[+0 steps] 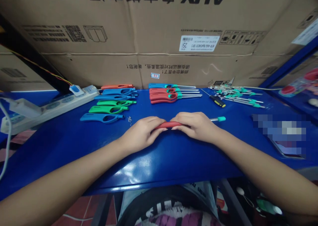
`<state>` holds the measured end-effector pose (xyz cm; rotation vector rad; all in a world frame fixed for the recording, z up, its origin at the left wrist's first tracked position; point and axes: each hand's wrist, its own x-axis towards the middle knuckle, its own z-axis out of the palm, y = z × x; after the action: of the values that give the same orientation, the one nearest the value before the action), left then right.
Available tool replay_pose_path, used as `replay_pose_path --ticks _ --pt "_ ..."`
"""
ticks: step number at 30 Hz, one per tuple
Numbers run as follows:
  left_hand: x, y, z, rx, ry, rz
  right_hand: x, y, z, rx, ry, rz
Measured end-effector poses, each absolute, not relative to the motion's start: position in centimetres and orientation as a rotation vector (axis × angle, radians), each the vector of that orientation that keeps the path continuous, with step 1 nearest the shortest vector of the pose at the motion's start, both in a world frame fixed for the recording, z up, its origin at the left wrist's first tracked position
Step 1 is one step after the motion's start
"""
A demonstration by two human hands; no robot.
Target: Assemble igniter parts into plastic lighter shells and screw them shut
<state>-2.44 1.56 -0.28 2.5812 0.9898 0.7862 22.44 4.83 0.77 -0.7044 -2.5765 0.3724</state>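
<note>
Both my hands grip one red long-nosed lighter (171,124) above the middle of the blue table. My left hand (142,133) pinches its left end between thumb and fingers. Closed around the right part is my right hand (196,125), which hides much of the body. Past that hand a metal tube with a green tip (221,119) sticks out. Beyond my hands lies a stack of red and blue lighters (164,95) with metal tubes. To the left, several orange, blue and green lighter handles (105,117) lie in a column without tubes.
A white power strip (53,103) with plugs stands at the left. Metal tubes with green parts (238,95) are piled at the back right, beside a black and yellow screwdriver (218,101). A blurred phone-like object (280,136) lies right. Cardboard (104,67) walls the back.
</note>
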Motion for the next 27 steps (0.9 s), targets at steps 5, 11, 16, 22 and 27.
replay_pose_path --ticks 5,11,16,22,27 --pt "-3.1 2.3 0.0 2.624 1.068 0.754 23.3 6.0 1.0 -0.868 -2.591 0.436" --pt "-3.0 2.0 0.0 2.67 1.175 0.673 23.8 6.4 0.5 -0.919 -2.683 0.375" --pt "-2.7 1.2 0.7 2.816 1.267 0.46 22.7 5.5 0.2 -0.857 -2.658 0.37" --pt "-3.4 1.9 1.5 2.752 1.42 0.536 24.6 7.3 0.7 -1.09 -2.647 0.006" --pt "-3.8 2.5 1.5 2.664 1.518 0.648 27.8 10.5 0.2 -1.325 -2.557 -0.031"
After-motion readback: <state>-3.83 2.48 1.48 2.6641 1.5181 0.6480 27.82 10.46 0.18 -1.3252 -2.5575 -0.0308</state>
